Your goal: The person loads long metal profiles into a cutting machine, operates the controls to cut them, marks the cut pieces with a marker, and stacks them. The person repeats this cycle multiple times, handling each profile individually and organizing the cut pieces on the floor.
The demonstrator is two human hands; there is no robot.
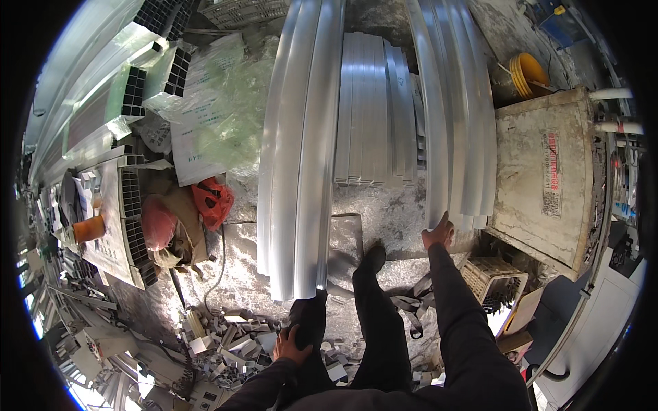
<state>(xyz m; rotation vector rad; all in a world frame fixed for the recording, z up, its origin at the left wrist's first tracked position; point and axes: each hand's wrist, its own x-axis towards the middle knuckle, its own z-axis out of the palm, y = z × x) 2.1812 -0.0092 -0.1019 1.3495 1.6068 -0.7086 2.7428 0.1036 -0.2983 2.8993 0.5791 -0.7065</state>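
Metal profiles (460,109); long axis forward

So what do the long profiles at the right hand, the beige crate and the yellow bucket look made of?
Long profiles: probably aluminium, satin, given the streaked silvery sheen.
Beige crate: likely plastic, dull, with moulded-looking openwork sides.
Yellow bucket: apparently plastic, fairly smooth, ribbed and evenly coloured.

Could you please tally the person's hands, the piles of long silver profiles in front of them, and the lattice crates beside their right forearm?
Hands: 2 (left hand, right hand)
Silver profile piles: 3 (left pile, middle pile, right pile)
Lattice crate: 1
Total: 6
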